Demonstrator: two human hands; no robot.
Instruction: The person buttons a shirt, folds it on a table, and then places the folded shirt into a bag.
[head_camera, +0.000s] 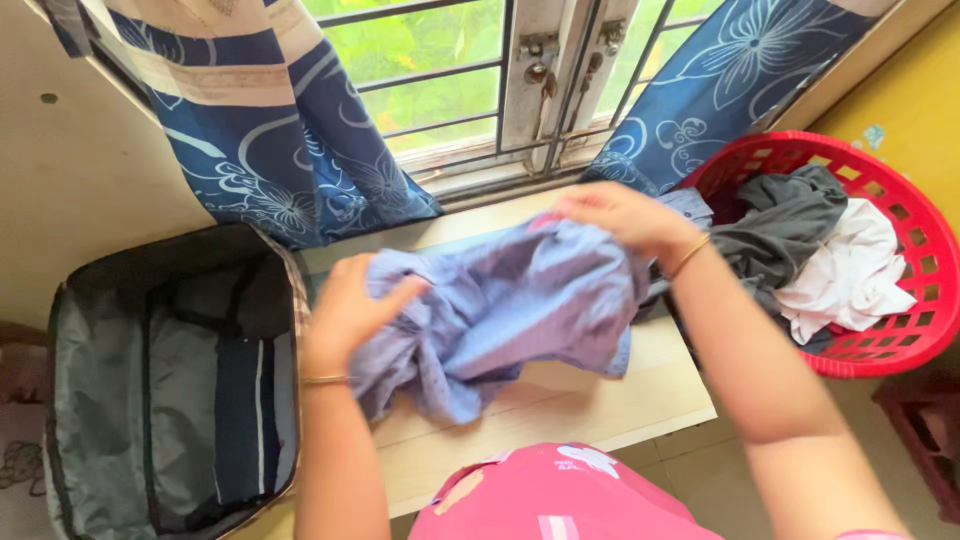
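Note:
A crumpled light blue shirt (500, 315) hangs bunched between both hands above a pale wooden table (590, 400). My left hand (345, 310) grips its left side, fingers curled into the cloth. My right hand (625, 220) pinches the shirt's upper right edge, near the window. Each wrist carries a thin gold bangle. The lower part of the shirt droops onto the tabletop.
An open dark suitcase (160, 390) with a grey lining lies at the left. A red plastic laundry basket (900, 220) at the right holds grey and white clothes. Blue patterned curtains (290, 130) frame a barred window (470, 80) behind the table.

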